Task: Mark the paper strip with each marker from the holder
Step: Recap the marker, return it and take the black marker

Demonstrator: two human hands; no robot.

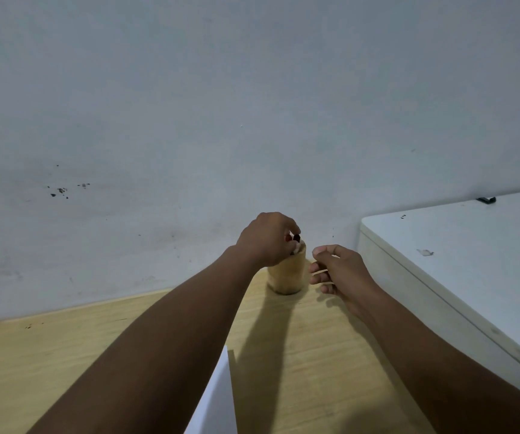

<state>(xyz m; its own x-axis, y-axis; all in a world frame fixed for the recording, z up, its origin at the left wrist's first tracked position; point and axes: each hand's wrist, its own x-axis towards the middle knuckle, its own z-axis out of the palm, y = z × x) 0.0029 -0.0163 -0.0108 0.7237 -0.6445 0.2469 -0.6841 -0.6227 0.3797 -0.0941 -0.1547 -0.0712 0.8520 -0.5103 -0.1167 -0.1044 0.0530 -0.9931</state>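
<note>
A tan cylindrical holder (286,275) stands on the wooden table (64,355) close to the wall. My left hand (268,238) is over its mouth, fingertips pinched around the top of a dark-capped marker (296,238) that sticks out of the holder. Other marker tops are mostly hidden by the hand. My right hand (336,274) hovers just right of the holder, fingers loosely curled and apart, holding nothing. The white paper strip (218,399) lies at the table's near edge, partly under my left forearm.
A white cabinet or appliance (458,270) stands to the right, higher than the table, with a small dark object (486,200) on its far edge. A grey-white wall (221,120) rises directly behind the holder.
</note>
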